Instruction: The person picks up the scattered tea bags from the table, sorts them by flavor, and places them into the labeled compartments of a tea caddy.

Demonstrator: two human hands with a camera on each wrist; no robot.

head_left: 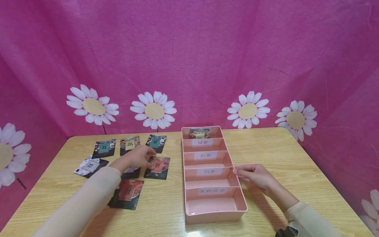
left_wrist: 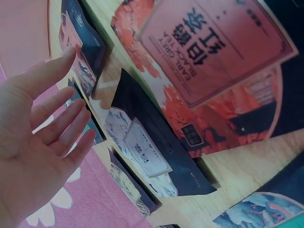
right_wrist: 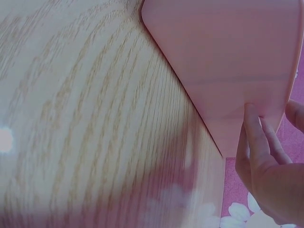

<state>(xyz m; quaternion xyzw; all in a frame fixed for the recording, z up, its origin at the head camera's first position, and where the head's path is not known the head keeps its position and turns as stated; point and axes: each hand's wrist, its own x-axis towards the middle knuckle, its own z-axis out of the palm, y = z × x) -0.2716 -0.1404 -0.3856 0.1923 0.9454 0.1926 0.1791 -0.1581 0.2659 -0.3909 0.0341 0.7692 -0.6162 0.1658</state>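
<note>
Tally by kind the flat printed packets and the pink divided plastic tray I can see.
Pink divided plastic tray: 1
Flat printed packets loose on the pale wooden table: 7
Flat printed packet inside the tray: 1
Total visible: 9

Reads EARL GREY BLACK TEA in capitals on the salmon label (left_wrist: 216,45) of a red-and-black packet (left_wrist: 223,107), with 伯爵紅茶 in larger characters alongside — clearest in the left wrist view. Seems to show 茶 on paper strips (head_left: 206,155) along the pink box (head_left: 215,217), perhaps with 白 on the third from the back. Cannot be made out on the white-and-black packet (left_wrist: 152,142) or the teal-labelled packets (head_left: 104,148) — too small or blurred.
</note>
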